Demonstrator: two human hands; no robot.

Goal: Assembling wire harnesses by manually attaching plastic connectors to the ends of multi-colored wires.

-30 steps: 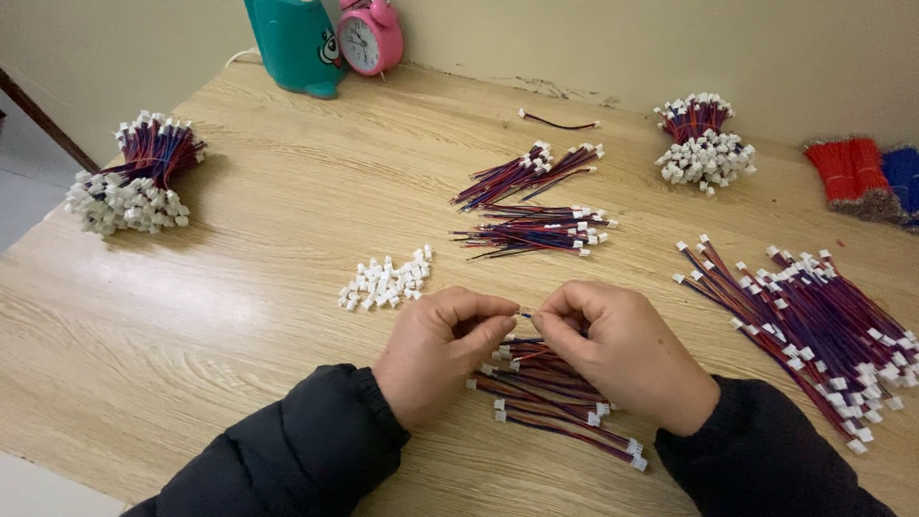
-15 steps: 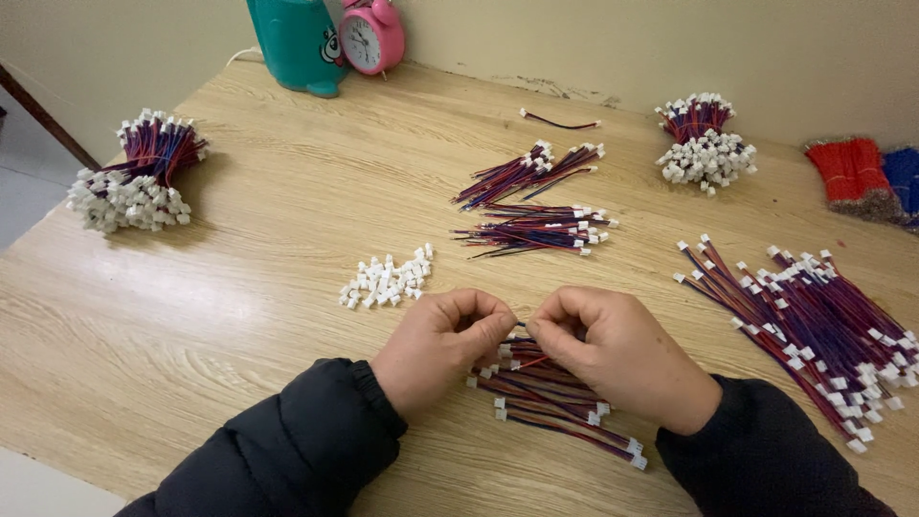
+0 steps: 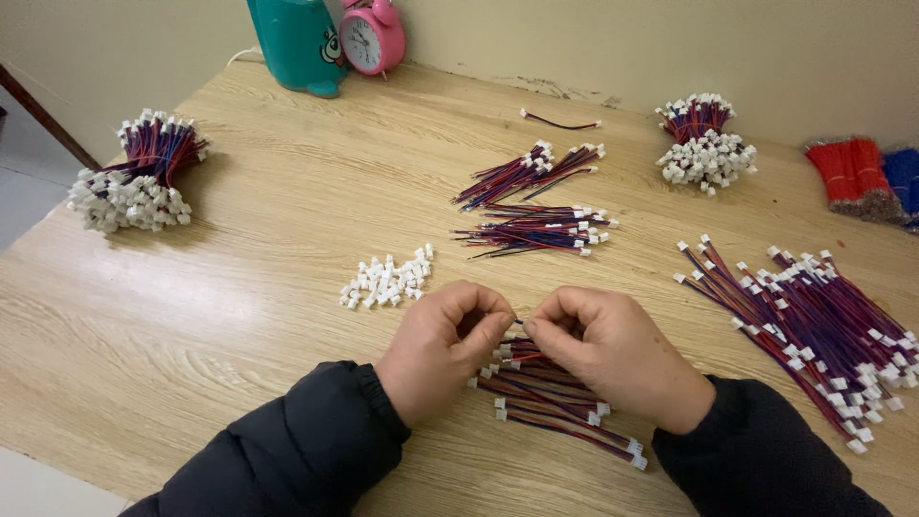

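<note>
Between the two hands, just above the near edge of the table, sits a short red-and-blue wire lead [image 3: 520, 324], pinched at the fingertips and almost hidden by them; only a sliver shows in the gap. The left hand [image 3: 445, 347] is curled nearly closed, thumb pressed to forefinger, and the right hand [image 3: 613, 352] mirrors it, both knuckles up, so the small part is gripped from either end and held steady close to the eyes. Whether a connector is in the left fingers cannot be told.

Directly under the hands lies a loose pile of red-and-blue leads with white plastic plugs [image 3: 555, 402], within easy reach. Just to the left of it is a small heap of loose white plastic connector housings [image 3: 386, 280]. A large fan of similar leads [image 3: 814, 325] lies to the right, two smaller bunches [image 3: 536, 201] farther back, and tied bundles stand at the far left [image 3: 134, 177] and far right [image 3: 704, 144].

The surface is a pale wood-grain table [image 3: 191, 316] against a plain beige wall, with a teal plastic container [image 3: 292, 43] and a pink alarm clock [image 3: 371, 38] at the back.
</note>
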